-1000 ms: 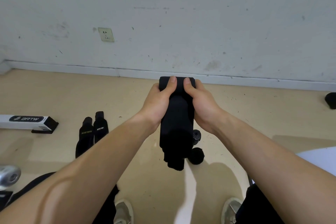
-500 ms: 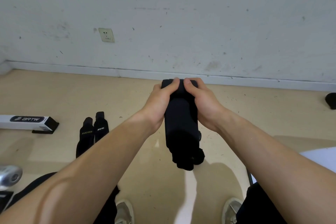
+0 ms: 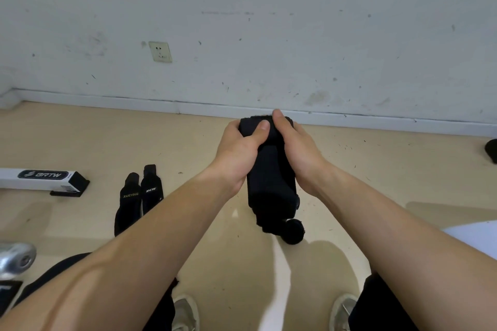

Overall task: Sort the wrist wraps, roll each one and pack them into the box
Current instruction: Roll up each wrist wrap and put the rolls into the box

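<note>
A long black wrist wrap (image 3: pixel 271 185) hangs in the air in front of me, its top end curled over. My left hand (image 3: pixel 239 150) grips that end from the left with the thumb on top. My right hand (image 3: pixel 298 153) grips it from the right, thumb tip on the curl. Below the hanging end a rolled black wrap (image 3: pixel 293 231) lies on the floor. Two flat black wraps (image 3: pixel 138 196) with printed logos lie side by side at the left. A white and black BRTW box (image 3: pixel 43 179) lies on the floor at the far left.
The beige floor (image 3: pixel 376 169) meets a white wall with a socket (image 3: pixel 160 51). A dark object (image 3: pixel 491 150) sits at the right edge. A silver metal part (image 3: pixel 16 259) is at lower left. My shoes (image 3: pixel 185 313) and dark trousers are at the bottom.
Both thumbs have pushed the wrap's top end further over into a tighter curl. The hanging end has swung slightly right and now covers part of the roll on the floor.
</note>
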